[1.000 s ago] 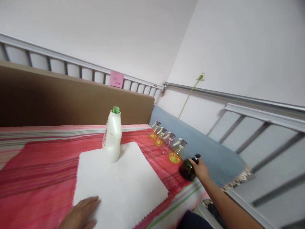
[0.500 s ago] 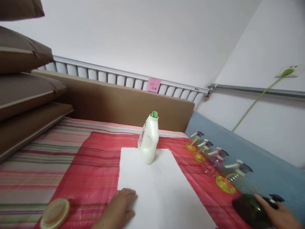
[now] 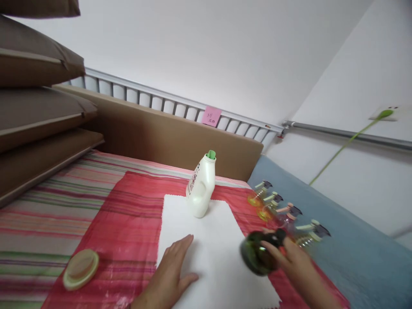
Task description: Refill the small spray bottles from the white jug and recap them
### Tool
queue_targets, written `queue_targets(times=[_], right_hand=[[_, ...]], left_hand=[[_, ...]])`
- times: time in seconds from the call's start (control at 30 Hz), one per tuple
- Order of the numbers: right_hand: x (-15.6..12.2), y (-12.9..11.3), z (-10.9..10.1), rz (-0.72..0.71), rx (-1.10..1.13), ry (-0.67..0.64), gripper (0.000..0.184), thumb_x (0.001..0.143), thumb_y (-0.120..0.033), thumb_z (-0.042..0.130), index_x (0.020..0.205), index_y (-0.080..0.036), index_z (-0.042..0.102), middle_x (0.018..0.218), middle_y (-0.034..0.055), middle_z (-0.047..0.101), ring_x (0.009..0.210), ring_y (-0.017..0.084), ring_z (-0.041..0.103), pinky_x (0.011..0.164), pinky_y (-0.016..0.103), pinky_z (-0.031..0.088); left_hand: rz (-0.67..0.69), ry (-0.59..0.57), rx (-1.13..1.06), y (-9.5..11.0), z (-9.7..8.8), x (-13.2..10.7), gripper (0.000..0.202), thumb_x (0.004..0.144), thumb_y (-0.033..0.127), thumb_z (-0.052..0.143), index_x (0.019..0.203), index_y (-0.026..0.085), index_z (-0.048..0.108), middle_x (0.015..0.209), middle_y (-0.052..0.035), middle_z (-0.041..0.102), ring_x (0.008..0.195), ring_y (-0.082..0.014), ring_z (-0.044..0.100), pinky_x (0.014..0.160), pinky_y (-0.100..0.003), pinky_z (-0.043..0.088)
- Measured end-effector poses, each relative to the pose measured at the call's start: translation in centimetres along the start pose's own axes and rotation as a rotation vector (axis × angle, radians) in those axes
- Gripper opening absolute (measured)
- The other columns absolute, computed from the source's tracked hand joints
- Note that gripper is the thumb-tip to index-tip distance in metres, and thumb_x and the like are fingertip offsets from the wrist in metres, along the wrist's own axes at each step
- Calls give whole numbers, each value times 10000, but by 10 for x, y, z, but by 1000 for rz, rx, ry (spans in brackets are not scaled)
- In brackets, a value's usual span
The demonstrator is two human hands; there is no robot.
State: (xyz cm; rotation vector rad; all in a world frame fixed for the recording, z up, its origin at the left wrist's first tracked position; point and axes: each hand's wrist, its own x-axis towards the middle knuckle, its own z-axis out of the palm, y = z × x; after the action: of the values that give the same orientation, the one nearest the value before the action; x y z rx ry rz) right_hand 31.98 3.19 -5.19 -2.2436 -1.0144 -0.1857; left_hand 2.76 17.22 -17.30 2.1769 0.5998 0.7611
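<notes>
The right hand [image 3: 292, 258] grasped a tilted dark-green pump bottle [image 3: 255, 259] near the white cloth's [image 3: 217, 257] three-o'clock edge; a slack hold risked dropping it, a wide swing knocking the nearest clear pump bottle [image 3: 307, 238] at its two o'clock. The left hand [image 3: 174, 270], grip released, was at eight.

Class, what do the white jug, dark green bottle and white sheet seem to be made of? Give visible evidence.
White jug: probably plastic, smooth with a soft sheen and a moulded-in handle.
Dark green bottle: glossy and seemingly translucent, so plastic or glass; blur leaves it open.
White sheet: matt, perhaps fabric, from its zigzag-cut edge.
</notes>
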Motion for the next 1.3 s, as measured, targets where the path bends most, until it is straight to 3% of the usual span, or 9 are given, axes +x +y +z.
queue_targets(times=[0.07, 0.17, 0.27, 0.4, 0.57, 0.83, 1.0, 1.17, 1.3], right_hand=[[-17, -53, 31, -74, 176, -189, 360, 603, -511, 581, 819, -233, 656, 952, 113, 728, 922, 325, 652, 836, 415, 500], [-42, -110, 75, -149, 348, -301, 442, 682, -483, 548, 992, -179, 635, 1071, 127, 693, 1046, 307, 608, 945, 445, 441], [-60, -147, 104, -191, 418, -344, 453, 715, -472, 550, 1030, -158, 629, 1074, 128, 690, 1039, 301, 613, 927, 440, 458], [-67, -175, 117, -195, 451, -382, 436, 725, -457, 556, 1044, -169, 628, 1087, 110, 687, 1033, 285, 618, 903, 395, 477], [-61, -182, 121, -118, 488, -378, 417, 705, -458, 597, 1024, -189, 618, 1063, 81, 693, 1000, 271, 625, 869, 382, 491], [-66, -154, 151, -25, 425, -333, 429, 645, -486, 643, 931, -169, 600, 903, 84, 693, 873, 284, 650, 795, 378, 509], [-72, -152, 145, -120, 216, -240, 330, 646, -522, 643, 753, -217, 577, 798, 67, 639, 778, 279, 616, 702, 373, 484], [-74, -154, 145, -130, 182, -399, 316, 684, -538, 598, 762, -235, 557, 604, -5, 587, 589, 224, 569, 568, 323, 439], [-69, -152, 151, -179, 264, -458, 286, 704, -493, 580, 777, -217, 562, 612, -7, 598, 587, 205, 559, 558, 297, 432]], left_hand=[[-42, 22, -33, 7, -2, 1, 831, 741, 257, 676, 1419, 307, 198, 1469, -81, 335, 1336, -290, 315, 1090, -544, 286], [-103, 95, -78, 13, -10, 4, 953, 653, 278, 755, 1424, 232, 195, 1467, -134, 320, 1343, -315, 289, 1096, -541, 274], [-139, 222, -104, 12, -18, 10, 1021, 582, 304, 802, 1408, 180, 215, 1425, -163, 371, 1319, -317, 325, 1089, -519, 292], [-153, 358, -121, 9, -25, 15, 872, 588, 291, 775, 1323, 162, 324, 1320, -160, 467, 1231, -308, 431, 1032, -507, 359], [-164, 368, -105, 5, -27, 18, 758, 593, 275, 732, 1260, 172, 386, 1212, -134, 533, 1131, -298, 497, 983, -481, 391], [-212, 148, 22, 3, -29, 15, 804, 538, 188, 701, 1291, 166, 420, 1186, -129, 555, 1094, -298, 499, 980, -448, 369], [-171, 185, 3, 3, -25, 12, 829, 557, 346, 765, 1300, 197, 429, 1361, -131, 448, 1240, -332, 395, 1047, -491, 298], [-177, 217, -43, 2, -21, 15, 715, 584, 279, 745, 1232, 175, 460, 1271, -143, 514, 1173, -316, 456, 1007, -489, 340], [-166, 222, -67, 7, -25, 18, 518, 615, 218, 664, 1107, 183, 505, 1087, -114, 574, 998, -271, 533, 882, -423, 422]])
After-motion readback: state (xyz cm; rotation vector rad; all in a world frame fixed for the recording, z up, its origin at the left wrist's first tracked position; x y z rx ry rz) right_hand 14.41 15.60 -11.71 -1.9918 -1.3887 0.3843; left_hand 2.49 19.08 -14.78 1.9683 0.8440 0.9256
